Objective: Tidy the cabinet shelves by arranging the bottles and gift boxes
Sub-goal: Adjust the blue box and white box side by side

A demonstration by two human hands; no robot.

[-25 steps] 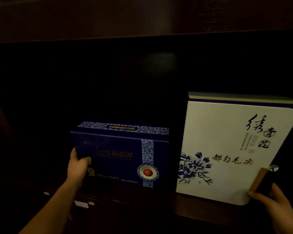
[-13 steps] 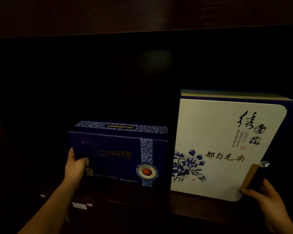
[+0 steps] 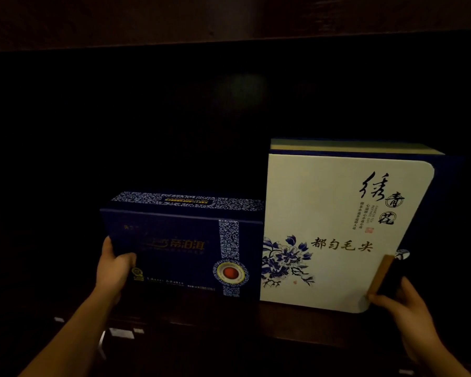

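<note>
My left hand (image 3: 114, 270) clasps the blue box's (image 3: 185, 246) left edge; my right hand (image 3: 397, 303) grips the white box's (image 3: 337, 227) near-right corner. Both boxes stand upright on the shelf (image 3: 297, 322), sides touching, held so their fronts align.

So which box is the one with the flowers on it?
Look on the dark wooden shelf. Two boxes stand side by side; it's the white gift box on the right, gripped by the right hand. It's taller than the dark blue box and has blue painted flowers.
</note>
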